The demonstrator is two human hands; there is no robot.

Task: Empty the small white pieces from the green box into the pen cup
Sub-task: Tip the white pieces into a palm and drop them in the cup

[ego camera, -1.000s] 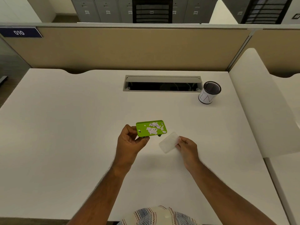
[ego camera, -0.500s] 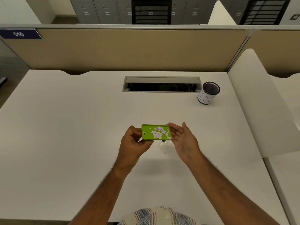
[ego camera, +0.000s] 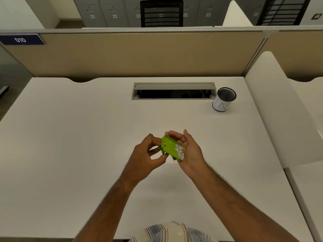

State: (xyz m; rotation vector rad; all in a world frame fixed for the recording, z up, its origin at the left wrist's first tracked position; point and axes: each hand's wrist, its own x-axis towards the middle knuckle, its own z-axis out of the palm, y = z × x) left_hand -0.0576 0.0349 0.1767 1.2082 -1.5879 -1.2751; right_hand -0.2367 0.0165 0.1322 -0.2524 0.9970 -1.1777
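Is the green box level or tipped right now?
Tipped. The green box slants toward the open right hand, small white pieces gathered at its lower edge.

desk (ego camera: 87, 137) | cable tray (ego camera: 173, 91) open | partition (ego camera: 139, 53) | chair (ego camera: 161, 13), possibly mesh-backed

- Soft, even overhead light filled the scene, rather dim and warm.
- The desk (ego camera: 70, 154) carried only faint, diffuse shadows beneath the forearms.
- No glare appeared.
- Wide-angle distortion bowed the partition (ego camera: 139, 53) toward 10 and 2 o'clock.
- Detail looked slightly soft throughout.
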